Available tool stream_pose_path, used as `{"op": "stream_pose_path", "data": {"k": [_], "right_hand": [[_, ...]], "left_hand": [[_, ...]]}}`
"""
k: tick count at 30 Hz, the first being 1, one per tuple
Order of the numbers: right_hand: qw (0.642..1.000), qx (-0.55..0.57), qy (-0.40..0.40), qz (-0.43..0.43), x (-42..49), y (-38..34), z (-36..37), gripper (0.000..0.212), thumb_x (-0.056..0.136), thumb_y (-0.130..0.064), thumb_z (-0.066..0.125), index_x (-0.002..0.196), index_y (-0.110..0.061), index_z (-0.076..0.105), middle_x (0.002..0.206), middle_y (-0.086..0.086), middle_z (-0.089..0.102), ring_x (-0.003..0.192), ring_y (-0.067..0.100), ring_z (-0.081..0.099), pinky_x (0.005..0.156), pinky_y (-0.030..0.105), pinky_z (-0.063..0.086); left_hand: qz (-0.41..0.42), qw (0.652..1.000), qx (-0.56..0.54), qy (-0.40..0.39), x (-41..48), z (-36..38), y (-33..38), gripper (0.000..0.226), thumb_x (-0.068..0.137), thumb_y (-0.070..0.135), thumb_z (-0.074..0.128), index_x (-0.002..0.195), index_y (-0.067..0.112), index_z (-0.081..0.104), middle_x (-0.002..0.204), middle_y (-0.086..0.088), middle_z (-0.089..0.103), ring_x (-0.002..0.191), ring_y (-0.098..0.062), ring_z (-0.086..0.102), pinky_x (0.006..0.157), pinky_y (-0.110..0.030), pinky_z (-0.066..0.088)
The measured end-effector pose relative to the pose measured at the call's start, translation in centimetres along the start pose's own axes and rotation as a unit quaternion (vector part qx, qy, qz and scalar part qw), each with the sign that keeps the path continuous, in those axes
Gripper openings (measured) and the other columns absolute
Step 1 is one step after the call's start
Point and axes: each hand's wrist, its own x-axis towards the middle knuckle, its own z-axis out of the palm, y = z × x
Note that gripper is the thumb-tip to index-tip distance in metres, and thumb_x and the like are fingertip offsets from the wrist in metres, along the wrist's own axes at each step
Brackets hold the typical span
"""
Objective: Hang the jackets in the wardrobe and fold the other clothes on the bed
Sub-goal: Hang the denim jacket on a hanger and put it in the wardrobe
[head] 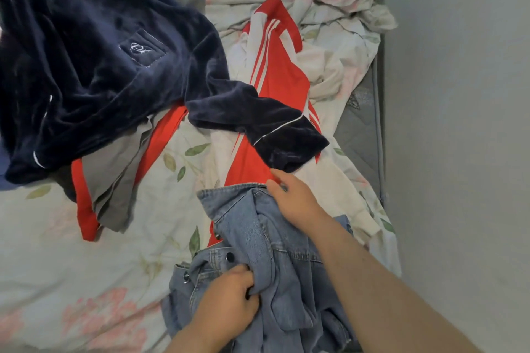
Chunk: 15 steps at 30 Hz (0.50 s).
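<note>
Denim jacket (275,252) bunched in both my hands at the near edge of the bed (71,266).
My left hand (229,298) clutches a fold of denim beside the snap buttons. My right hand (292,198) grips the collar end, which lies over the red-and-white track jacket (275,80). A navy velour top (100,66) is heaped at far left, its sleeve draped across the track jacket, with a grey-and-red garment (114,180) partly beneath it.

The only lettering is a white cursive monogram (139,49) stitched on the pocket (153,56) of the navy top (86,71), its looped letters too blurred to read.
</note>
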Motion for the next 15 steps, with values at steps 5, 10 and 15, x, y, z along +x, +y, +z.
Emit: {"op": "stream_pose_path", "data": {"k": [5, 10, 15], "right_hand": [[0.992, -0.087, -0.086, -0.022, 0.3, 1.2, 1.3, 0.046, 0.097, -0.029, 0.06, 0.141, -0.023, 0.054, 0.14, -0.001, 0.057, 0.127, 0.017, 0.053, 0.103, 0.023, 0.037], [0.989, -0.085, 0.088, -0.085, -0.8, 1.8, 1.9, 0.023, 0.091, -0.024, 0.066, 0.111, -0.03, 0.075, 0.088, -0.016, 0.063, 0.082, 0.002, 0.051, 0.069, 0.001, 0.033], [0.956, -0.001, 0.23, -0.182, -2.3, 0.4, 1.5, 0.02, 0.085, -0.007, 0.073, 0.103, -0.013, 0.078, 0.094, -0.006, 0.071, 0.088, -0.001, 0.06, 0.082, -0.001, 0.037]], "left_hand": [[-0.061, 0.997, -0.051, 0.007, -1.5, -1.6, -0.6, 0.01, 0.081, 0.021, 0.064, 0.088, 0.021, 0.071, 0.087, 0.006, 0.064, 0.083, -0.009, 0.06, 0.075, -0.023, 0.049], [-0.21, 0.902, -0.209, 0.315, 2.8, -6.1, -1.9, 0.021, 0.083, 0.031, 0.074, 0.097, 0.022, 0.063, 0.088, 0.006, 0.061, 0.082, -0.012, 0.06, 0.07, -0.024, 0.046], [-0.24, 0.814, -0.506, 0.155, 9.0, -10.2, -1.4, 0.05, 0.092, 0.062, 0.046, 0.109, 0.017, 0.058, 0.103, -0.005, 0.065, 0.095, -0.019, 0.061, 0.085, -0.033, 0.051]]}}
